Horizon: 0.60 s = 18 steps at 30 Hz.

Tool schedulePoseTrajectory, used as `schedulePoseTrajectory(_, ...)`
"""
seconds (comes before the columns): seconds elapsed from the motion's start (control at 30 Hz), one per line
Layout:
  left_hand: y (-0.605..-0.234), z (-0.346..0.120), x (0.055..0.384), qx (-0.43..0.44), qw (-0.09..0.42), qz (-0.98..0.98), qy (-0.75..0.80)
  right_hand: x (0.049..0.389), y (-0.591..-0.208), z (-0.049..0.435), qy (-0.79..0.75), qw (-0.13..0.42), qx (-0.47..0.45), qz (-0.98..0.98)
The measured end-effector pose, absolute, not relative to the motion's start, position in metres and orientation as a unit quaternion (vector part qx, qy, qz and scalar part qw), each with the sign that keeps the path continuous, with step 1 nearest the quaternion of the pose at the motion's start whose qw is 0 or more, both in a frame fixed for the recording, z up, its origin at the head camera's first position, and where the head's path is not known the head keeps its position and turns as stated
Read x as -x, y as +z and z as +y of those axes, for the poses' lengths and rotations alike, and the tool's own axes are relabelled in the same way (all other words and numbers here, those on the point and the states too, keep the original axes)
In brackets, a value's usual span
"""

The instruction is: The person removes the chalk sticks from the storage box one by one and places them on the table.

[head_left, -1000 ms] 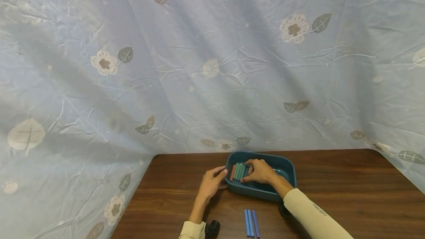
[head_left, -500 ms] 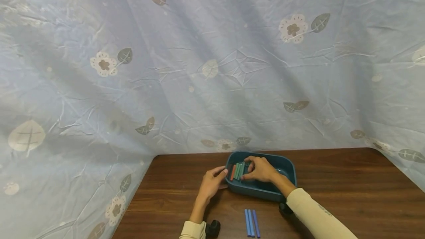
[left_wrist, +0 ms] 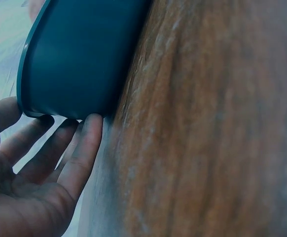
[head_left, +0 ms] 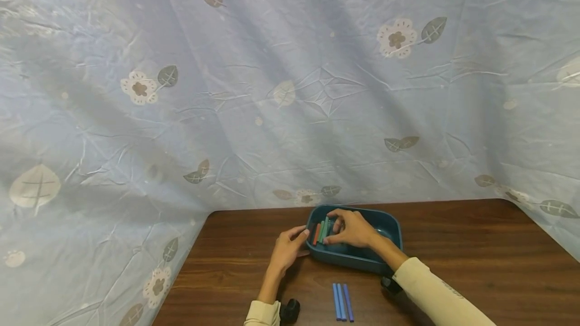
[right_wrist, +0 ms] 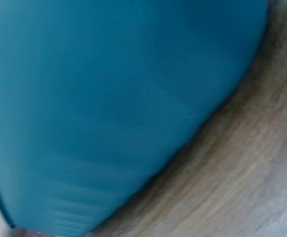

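A dark teal rectangular box [head_left: 349, 261] stands on the table. Inside its left end, a red stick [head_left: 316, 234] lies beside several slim green sticks [head_left: 323, 231]. My right hand [head_left: 354, 229] reaches into the box and pinches the rightmost green stick, thumb at its near end and finger at its far end. My left hand [head_left: 285, 251] touches the box's left end; in the left wrist view its extended fingertips [left_wrist: 92, 123] meet the outer wall, with the thumb at the rim. Only the box's outer side [right_wrist: 109, 108] shows in the right wrist view, the right hand being hidden.
Three blue to violet sticks [head_left: 342, 302] lie side by side on the brown wooden table [head_left: 226, 275], in front of the box. A pale blue patterned cloth [head_left: 281, 140] hangs behind the table and along its left side.
My right hand has shifted slightly left inside the box, and the green sticks have moved closer to the red one. The left hand has stayed at the box's end.
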State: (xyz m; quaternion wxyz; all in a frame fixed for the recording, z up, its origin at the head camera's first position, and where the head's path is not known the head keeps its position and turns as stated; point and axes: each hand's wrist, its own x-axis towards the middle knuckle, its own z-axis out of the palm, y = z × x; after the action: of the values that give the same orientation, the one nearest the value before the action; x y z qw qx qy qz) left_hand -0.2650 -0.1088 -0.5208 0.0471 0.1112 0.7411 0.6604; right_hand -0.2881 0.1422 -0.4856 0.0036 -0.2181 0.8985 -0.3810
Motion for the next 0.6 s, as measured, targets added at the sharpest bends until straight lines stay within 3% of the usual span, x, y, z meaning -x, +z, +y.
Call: schedulePoseTrajectory(0.6, -0.52, -0.111, 0.266, -0.108, 0.035, 0.765, 0.634, 0.249, -0.455, 0.158, -0.378, 0.009, 0.256, 0.89)
